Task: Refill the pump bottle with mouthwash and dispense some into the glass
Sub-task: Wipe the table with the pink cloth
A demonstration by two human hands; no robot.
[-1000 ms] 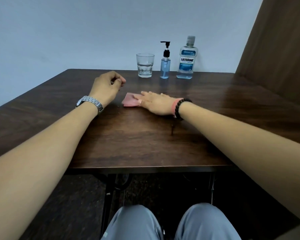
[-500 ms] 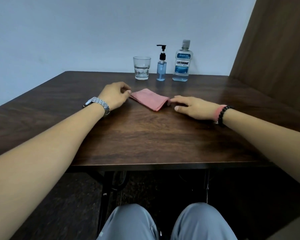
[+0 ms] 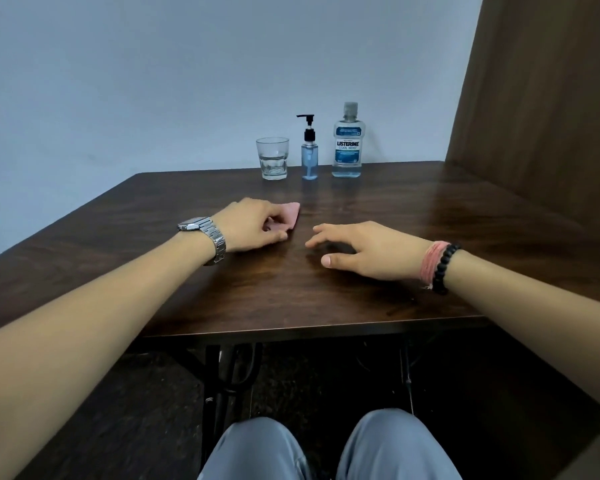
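Three items stand in a row at the table's far edge: a clear glass [image 3: 272,163] with a little liquid in its base, a small pump bottle [image 3: 309,155] with a black pump and blue liquid, and a capped Listerine mouthwash bottle [image 3: 348,143]. My left hand [image 3: 253,225] rests mid-table with its fingers closed on a folded pink cloth [image 3: 291,215], which it mostly covers. To its right my right hand [image 3: 364,248] hovers just over the wood, fingers spread, holding nothing. Both hands are well short of the bottles.
The dark wooden table [image 3: 326,299] meets a pale wall at the back. A brown panel [image 3: 541,98] rises at the right. My knees [image 3: 326,448] and the table's black legs show below the near edge.
My left hand has drawn the pink cloth to the left and now covers most of it. My right hand has let go of the cloth and sits apart from it, fingers open.
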